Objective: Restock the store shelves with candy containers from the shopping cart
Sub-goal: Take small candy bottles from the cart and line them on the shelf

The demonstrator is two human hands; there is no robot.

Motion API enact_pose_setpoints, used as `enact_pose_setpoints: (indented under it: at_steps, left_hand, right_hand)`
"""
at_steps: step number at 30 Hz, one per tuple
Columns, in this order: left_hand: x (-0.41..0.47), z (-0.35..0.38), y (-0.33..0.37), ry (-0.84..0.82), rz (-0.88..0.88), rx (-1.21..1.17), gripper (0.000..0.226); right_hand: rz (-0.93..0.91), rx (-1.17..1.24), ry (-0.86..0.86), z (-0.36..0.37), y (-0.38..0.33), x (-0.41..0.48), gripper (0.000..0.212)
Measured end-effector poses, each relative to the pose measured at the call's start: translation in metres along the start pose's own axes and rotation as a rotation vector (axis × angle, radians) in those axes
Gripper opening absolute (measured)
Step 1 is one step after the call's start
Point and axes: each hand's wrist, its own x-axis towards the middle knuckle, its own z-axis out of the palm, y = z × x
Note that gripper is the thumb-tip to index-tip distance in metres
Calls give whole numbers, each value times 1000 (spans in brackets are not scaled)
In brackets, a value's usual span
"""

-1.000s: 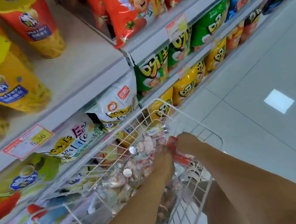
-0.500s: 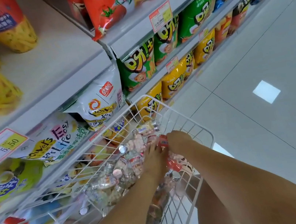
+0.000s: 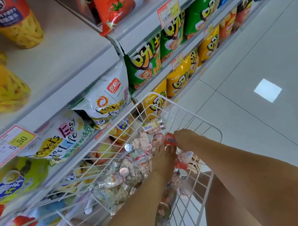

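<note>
The candy containers (image 3: 132, 165) are heaped in the shopping cart (image 3: 153, 93), at five o'clock of the shelves (image 3: 58, 54). One red-labelled container (image 3: 169, 139) at the heap's one o'clock edge is gripped by the curled fingers of the right hand (image 3: 185, 138). The left hand (image 3: 162, 159) is sunk among the bottles at its seven o'clock, and its grip cannot be told. The containers are judged light, rigid and smooth, apt to roll and slip, so each is best encircled round the body just below the silver cap.

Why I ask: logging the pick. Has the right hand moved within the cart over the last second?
No. The right hand stays at the same spot short of the cart's far rim, gripping the red container; only the view shifted.
</note>
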Motion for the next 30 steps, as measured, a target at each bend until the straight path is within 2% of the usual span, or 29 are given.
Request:
enact_pose_setpoints:
  at_steps: [4, 7, 9, 11, 14, 16, 18, 20, 23, 27, 30]
  left_hand:
    - [-10, -1, -7, -28, 27, -61, 45]
    - [-19, -10, -19, 57, 110, -95, 34]
    - [-28, -28, -33, 45, 134, -180, 41]
    - [-44, -52, -50, -41, 78, -397, 53]
    - [-72, -89, -73, -59, -122, -807, 53]
    - [-86, -107, -82, -51, -235, -964, 52]
    - [-97, -124, -86, -7, -310, -1053, 53]
    - [-110, -141, -85, 35, -313, -1130, 56]
    - [-137, -162, -81, 55, -284, -1148, 61]
    - [-183, -186, -78, 172, -319, -1254, 43]
    - [-226, -201, -79, 303, -360, -1306, 56]
  right_hand:
    - [-2, 7, -20, 2, 1, 5, 41]
    - [20, 53, -33, 2, -1, 8, 42]
    - [34, 85, -55, 3, -4, 10, 45]
    - [58, 73, -59, 6, -6, 12, 43]
    - [63, 11, -21, 4, -11, 11, 37]
    - [61, 11, -31, 0, -12, 6, 38]
    - [70, 2, -64, -3, -13, -2, 38]
    - [94, 24, -55, -5, -14, -11, 35]
    - [93, 105, 0, -11, -18, -28, 54]
    - [18, 280, 70, -37, -27, -72, 51]
    - [-97, 462, 141, -63, -42, -115, 56]
